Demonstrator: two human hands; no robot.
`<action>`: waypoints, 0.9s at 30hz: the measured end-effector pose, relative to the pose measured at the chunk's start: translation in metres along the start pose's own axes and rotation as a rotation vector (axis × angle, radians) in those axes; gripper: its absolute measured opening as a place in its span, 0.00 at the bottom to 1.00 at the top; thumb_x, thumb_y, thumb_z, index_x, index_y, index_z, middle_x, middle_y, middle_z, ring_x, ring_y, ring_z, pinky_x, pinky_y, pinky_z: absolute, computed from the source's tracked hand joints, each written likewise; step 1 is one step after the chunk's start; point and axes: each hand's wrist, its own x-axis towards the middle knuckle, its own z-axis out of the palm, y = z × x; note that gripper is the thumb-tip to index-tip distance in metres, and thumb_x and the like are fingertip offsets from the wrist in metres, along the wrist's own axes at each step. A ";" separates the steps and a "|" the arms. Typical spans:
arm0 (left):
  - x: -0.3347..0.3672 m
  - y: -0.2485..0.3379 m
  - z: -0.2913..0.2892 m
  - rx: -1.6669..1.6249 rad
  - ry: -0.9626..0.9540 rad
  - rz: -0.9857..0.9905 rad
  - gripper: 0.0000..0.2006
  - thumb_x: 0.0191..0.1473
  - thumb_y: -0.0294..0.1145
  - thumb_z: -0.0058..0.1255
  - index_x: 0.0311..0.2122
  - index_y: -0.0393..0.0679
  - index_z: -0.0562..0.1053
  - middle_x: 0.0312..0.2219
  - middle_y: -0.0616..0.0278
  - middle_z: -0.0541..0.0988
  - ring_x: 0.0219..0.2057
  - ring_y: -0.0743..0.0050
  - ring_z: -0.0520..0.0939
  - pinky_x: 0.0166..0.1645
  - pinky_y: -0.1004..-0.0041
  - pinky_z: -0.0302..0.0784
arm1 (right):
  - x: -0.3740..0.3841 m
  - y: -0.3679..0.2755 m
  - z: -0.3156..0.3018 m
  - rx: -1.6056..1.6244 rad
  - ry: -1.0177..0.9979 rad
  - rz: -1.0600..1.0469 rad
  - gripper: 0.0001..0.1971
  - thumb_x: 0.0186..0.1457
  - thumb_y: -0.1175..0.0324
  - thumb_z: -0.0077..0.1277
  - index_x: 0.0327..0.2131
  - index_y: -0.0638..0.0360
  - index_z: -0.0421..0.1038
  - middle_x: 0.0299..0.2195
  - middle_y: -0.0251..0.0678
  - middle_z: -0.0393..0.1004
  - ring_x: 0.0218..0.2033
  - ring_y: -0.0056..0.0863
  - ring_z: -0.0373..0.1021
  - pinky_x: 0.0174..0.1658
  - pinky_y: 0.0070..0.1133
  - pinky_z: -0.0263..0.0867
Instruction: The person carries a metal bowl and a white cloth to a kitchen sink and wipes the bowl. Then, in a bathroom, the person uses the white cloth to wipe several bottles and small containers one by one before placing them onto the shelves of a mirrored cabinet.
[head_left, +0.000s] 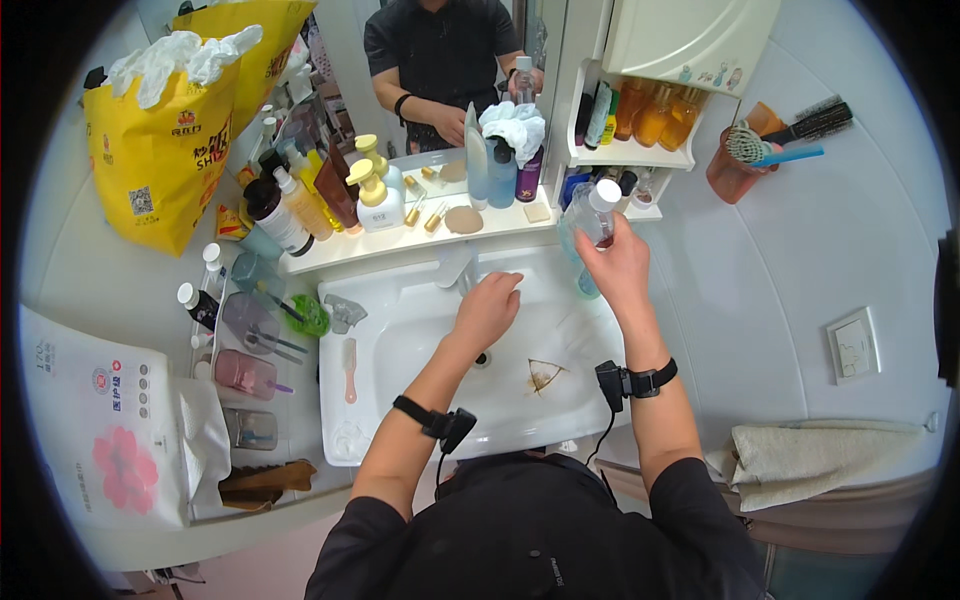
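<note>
My right hand is closed around a clear plastic bottle with a white cap, held upright over the back right corner of the washbasin. Part of the bottle is hidden behind my fingers. Over the middle of the basin, in front of the faucet, my left hand has loosely bent fingers, with thumb and index finger apart. I see nothing in it. A thin brown triangular piece lies in the bowl, right of the drain.
Behind the basin, a ledge bears pump bottles and small vials. A shelf cabinet stands at right. On the left are cups, a comb on the basin rim, a tissue pack and a yellow bag.
</note>
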 end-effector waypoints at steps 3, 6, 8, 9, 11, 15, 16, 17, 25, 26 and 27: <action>0.019 0.008 0.014 -0.051 0.027 -0.039 0.13 0.49 0.30 0.48 0.41 0.40 0.72 0.33 0.51 0.75 0.32 0.58 0.77 0.37 0.64 0.73 | 0.008 -0.017 -0.005 -0.021 -0.007 -0.013 0.18 0.42 0.58 0.56 0.32 0.62 0.68 0.20 0.42 0.73 0.23 0.39 0.71 0.28 0.28 0.66; 0.024 0.012 0.020 -0.058 0.051 -0.088 0.15 0.48 0.32 0.48 0.43 0.41 0.71 0.32 0.51 0.75 0.33 0.50 0.77 0.38 0.61 0.73 | 0.015 -0.030 -0.004 -0.042 -0.088 0.044 0.18 0.42 0.59 0.57 0.33 0.61 0.69 0.19 0.40 0.72 0.22 0.37 0.71 0.27 0.27 0.66; 0.028 0.008 0.013 0.014 0.084 -0.163 0.16 0.48 0.32 0.49 0.44 0.42 0.70 0.31 0.51 0.75 0.32 0.51 0.77 0.36 0.60 0.73 | 0.016 -0.036 0.006 -0.008 -0.095 0.037 0.18 0.42 0.59 0.57 0.33 0.61 0.69 0.19 0.40 0.72 0.21 0.36 0.71 0.27 0.27 0.66; 0.030 0.005 0.009 0.086 0.111 -0.238 0.16 0.48 0.32 0.49 0.44 0.43 0.70 0.29 0.52 0.74 0.31 0.52 0.77 0.35 0.60 0.74 | 0.017 -0.039 0.013 0.027 -0.102 0.036 0.18 0.41 0.60 0.57 0.34 0.61 0.69 0.18 0.39 0.72 0.21 0.35 0.71 0.26 0.27 0.66; 0.035 -0.002 -0.007 0.198 0.149 -0.274 0.16 0.48 0.32 0.48 0.45 0.45 0.70 0.32 0.53 0.75 0.30 0.54 0.78 0.33 0.61 0.74 | 0.017 -0.040 0.028 0.038 -0.109 -0.002 0.18 0.41 0.60 0.57 0.34 0.60 0.69 0.19 0.39 0.72 0.20 0.34 0.70 0.26 0.27 0.66; 0.046 -0.034 -0.034 0.407 0.287 -0.127 0.15 0.49 0.31 0.48 0.44 0.50 0.70 0.41 0.55 0.73 0.30 0.56 0.78 0.32 0.61 0.75 | 0.020 -0.051 0.058 0.075 -0.154 -0.069 0.18 0.41 0.61 0.58 0.34 0.60 0.69 0.19 0.39 0.72 0.21 0.34 0.70 0.26 0.27 0.65; 0.047 -0.041 -0.037 0.470 0.292 -0.110 0.15 0.49 0.31 0.48 0.44 0.51 0.70 0.47 0.56 0.70 0.31 0.57 0.79 0.32 0.63 0.76 | 0.021 -0.054 0.064 0.034 -0.187 -0.080 0.18 0.41 0.61 0.58 0.35 0.60 0.69 0.20 0.40 0.72 0.22 0.35 0.71 0.26 0.27 0.66; 0.048 -0.047 -0.039 0.475 0.299 -0.115 0.15 0.49 0.31 0.48 0.44 0.51 0.70 0.47 0.56 0.70 0.31 0.57 0.79 0.32 0.63 0.76 | 0.021 -0.056 0.070 0.038 -0.192 -0.088 0.18 0.41 0.61 0.58 0.35 0.60 0.69 0.20 0.40 0.72 0.22 0.35 0.71 0.26 0.27 0.66; 0.045 -0.074 -0.047 0.586 0.151 -0.042 0.13 0.47 0.29 0.45 0.41 0.50 0.70 0.46 0.56 0.72 0.23 0.61 0.80 0.26 0.68 0.76 | 0.022 -0.057 0.100 -0.011 -0.180 -0.147 0.18 0.42 0.61 0.57 0.36 0.59 0.68 0.22 0.42 0.73 0.24 0.39 0.71 0.28 0.30 0.66; 0.045 -0.075 -0.048 0.587 0.151 -0.042 0.13 0.47 0.29 0.45 0.41 0.50 0.70 0.46 0.56 0.72 0.23 0.61 0.80 0.26 0.68 0.76 | 0.023 -0.059 0.102 -0.010 -0.180 -0.146 0.18 0.42 0.61 0.57 0.36 0.59 0.68 0.22 0.42 0.73 0.24 0.39 0.71 0.28 0.30 0.66; 0.046 -0.076 -0.049 0.573 0.144 -0.054 0.12 0.49 0.32 0.46 0.41 0.50 0.70 0.44 0.58 0.74 0.25 0.60 0.80 0.27 0.67 0.77 | 0.023 -0.061 0.103 -0.004 -0.184 -0.151 0.18 0.42 0.61 0.57 0.36 0.59 0.68 0.23 0.42 0.73 0.25 0.40 0.71 0.28 0.30 0.66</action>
